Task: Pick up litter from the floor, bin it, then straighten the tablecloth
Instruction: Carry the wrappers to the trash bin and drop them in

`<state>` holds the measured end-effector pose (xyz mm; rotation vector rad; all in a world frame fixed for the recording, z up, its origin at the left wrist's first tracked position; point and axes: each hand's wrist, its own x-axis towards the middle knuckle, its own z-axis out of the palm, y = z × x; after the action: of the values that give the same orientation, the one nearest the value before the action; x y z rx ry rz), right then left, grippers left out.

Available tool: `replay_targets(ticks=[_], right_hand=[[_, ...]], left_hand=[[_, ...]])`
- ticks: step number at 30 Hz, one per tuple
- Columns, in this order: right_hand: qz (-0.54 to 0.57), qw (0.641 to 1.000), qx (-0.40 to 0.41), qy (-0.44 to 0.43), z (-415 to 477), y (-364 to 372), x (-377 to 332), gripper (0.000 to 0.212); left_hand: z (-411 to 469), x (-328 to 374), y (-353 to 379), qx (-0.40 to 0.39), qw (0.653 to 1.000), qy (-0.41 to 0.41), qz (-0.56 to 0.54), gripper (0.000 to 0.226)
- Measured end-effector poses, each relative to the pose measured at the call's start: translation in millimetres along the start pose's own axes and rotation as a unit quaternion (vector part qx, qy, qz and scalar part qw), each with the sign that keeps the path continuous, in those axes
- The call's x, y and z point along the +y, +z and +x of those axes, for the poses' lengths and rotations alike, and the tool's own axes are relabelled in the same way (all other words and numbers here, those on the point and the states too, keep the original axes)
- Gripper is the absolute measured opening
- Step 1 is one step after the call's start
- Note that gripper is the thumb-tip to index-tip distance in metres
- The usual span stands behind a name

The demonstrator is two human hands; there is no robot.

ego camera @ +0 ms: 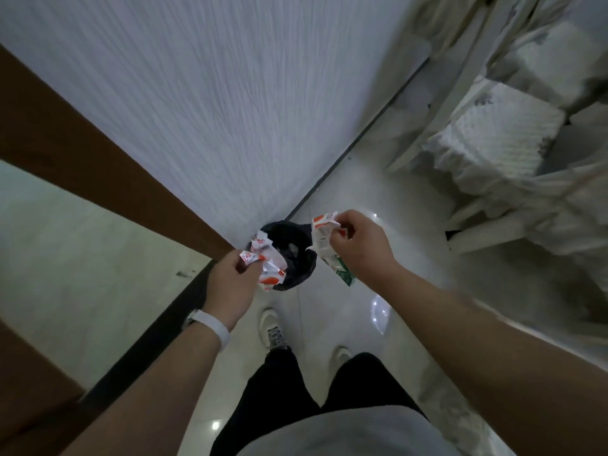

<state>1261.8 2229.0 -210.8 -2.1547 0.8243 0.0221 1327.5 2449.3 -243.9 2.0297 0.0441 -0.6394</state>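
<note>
**Q:** What stands on the floor?
**A:** The bin, against the wall, below both grips.
**Q:** Grip status?
**A:** Left grip clutches crumpled wrappers over the opening. Right grip pinches a packet just beside the rim. Both are presumably positioned for a clean drop.

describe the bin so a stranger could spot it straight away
Follow the white wall down to the pale tiled floor. The bin stands at the wall's foot, between the left hand and the right hand. Unlike the white-and-red wrappers they hold, it is round and black.
</note>
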Motion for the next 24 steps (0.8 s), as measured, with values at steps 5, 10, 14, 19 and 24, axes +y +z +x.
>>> replay_targets(ticks=[5,10,14,19,24], right_hand=[[0.015,1.0,0.008,0.016,48,54,2,0.008],[0.037,0.999,0.011,0.021,95,120,38,0.02],[0.062,0.998,-0.007,0.032,129,180,92,0.025],[0.066,0.997,-0.023,0.046,162,254,171,0.017],[0.049,0.997,-0.046,0.039,185,323,239,0.026]], left_hand=[[67,-24,2,-0.03,0.999,-0.008,0.031,0.012],[126,-78,33,-0.062,0.995,-0.02,0.07,0.016],[173,-135,70,-0.061,0.995,-0.047,0.067,0.012],[230,-212,112,-0.048,0.993,-0.092,0.064,0.008],[273,-283,145,-0.052,0.991,-0.105,0.063,0.003]])
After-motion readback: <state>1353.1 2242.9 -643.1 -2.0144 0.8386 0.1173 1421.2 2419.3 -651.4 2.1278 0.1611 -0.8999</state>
